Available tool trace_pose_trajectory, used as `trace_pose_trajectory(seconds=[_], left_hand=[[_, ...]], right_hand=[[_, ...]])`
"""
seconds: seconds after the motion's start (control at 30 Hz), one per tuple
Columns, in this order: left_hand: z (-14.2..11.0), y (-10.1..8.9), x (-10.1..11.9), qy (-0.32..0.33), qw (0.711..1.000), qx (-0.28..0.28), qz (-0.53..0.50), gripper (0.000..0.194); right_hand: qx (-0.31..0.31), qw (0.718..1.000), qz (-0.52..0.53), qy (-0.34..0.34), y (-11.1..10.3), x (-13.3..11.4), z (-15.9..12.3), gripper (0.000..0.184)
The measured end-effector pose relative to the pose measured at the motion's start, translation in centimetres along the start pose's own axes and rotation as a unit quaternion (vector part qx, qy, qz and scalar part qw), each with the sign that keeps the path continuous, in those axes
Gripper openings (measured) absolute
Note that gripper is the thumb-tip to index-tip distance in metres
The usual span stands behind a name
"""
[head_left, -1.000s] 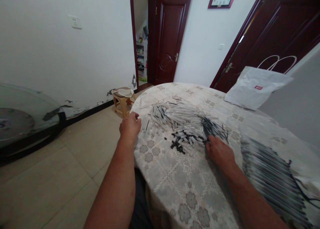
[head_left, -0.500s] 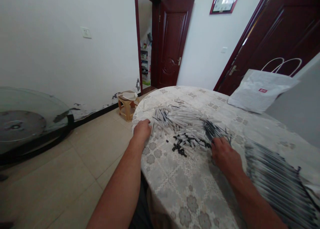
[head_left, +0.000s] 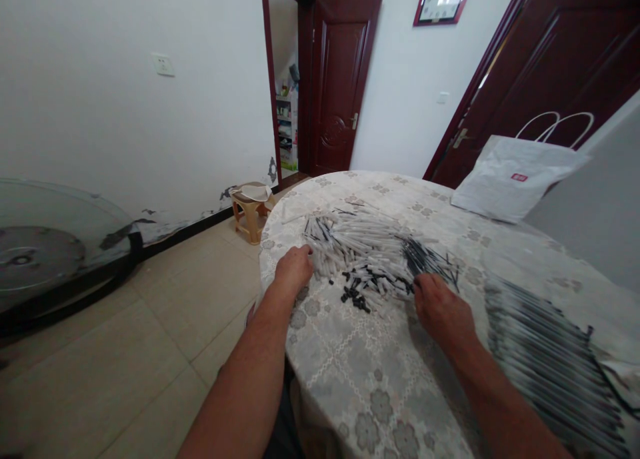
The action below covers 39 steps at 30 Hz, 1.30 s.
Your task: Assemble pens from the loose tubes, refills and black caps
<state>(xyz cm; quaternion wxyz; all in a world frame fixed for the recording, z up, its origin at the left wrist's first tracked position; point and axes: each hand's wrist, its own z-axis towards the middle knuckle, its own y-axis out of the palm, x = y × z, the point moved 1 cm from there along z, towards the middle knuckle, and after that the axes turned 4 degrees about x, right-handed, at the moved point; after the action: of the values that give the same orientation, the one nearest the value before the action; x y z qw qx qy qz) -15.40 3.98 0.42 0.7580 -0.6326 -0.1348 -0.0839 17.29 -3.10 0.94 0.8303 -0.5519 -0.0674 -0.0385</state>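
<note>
My left hand (head_left: 295, 270) is at the left edge of a pile of white, pen-like tubes (head_left: 367, 233). Its fingers are curled together, and what they hold, if anything, is hidden. At the right end of the pile my right hand (head_left: 444, 310) pinches its fingers beside a bunch of thin dark rods (head_left: 419, 257), which look like pen refills. I cannot make out what lies between those fingertips. Between the hands are small black caps (head_left: 356, 297) and shorter white pieces mixed with black ones (head_left: 383, 280).
A round table with a patterned tablecloth (head_left: 345, 359) bears everything. Rows of long grey-black sticks (head_left: 555, 359) lie at the right. A white paper bag (head_left: 510, 179) stands at the back right. On the floor are a small stool (head_left: 249, 212) and, leaning left, a glass disc (head_left: 95, 212).
My left hand has moved right and slightly inward, against the edge of the white tubes. My right hand stays by the dark rods, fingers still closed. The view has shifted slightly.
</note>
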Motion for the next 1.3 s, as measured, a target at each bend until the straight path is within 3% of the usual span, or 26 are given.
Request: trace_pose_trajectory(seconds=[0.27, 0.47, 0.73, 1.0, 1.3], left_hand=[[-0.1, -0.8, -1.0, -0.056, 0.997, -0.006, 0.054, 0.027], [0.3, -0.8, -2.0, -0.103, 0.993, -0.012, 0.055, 0.032], [0.7, -1.4, -3.1, -0.104, 0.994, -0.012, 0.024, 0.025], [1.2, -1.5, -4.7, -0.143, 0.982, 0.013, -0.121, 0.019], [1.3, -1.8, -5.9, -0.152, 0.972, 0.04, -0.176, 0.013]], right_hand=[[-0.001, 1.0, 0.017, 0.0, -0.2, 0.2, -0.1, 0.017], [0.032, 0.999, 0.044, -0.004, -0.3, 0.3, -0.2, 0.02], [0.071, 0.995, 0.073, -0.022, -0.5, 0.0, -0.3, 0.026], [0.121, 0.983, 0.138, -0.028, -1.2, -0.4, -0.5, 0.031], [0.164, 0.965, 0.199, -0.043, -1.4, -0.2, -0.7, 0.03]])
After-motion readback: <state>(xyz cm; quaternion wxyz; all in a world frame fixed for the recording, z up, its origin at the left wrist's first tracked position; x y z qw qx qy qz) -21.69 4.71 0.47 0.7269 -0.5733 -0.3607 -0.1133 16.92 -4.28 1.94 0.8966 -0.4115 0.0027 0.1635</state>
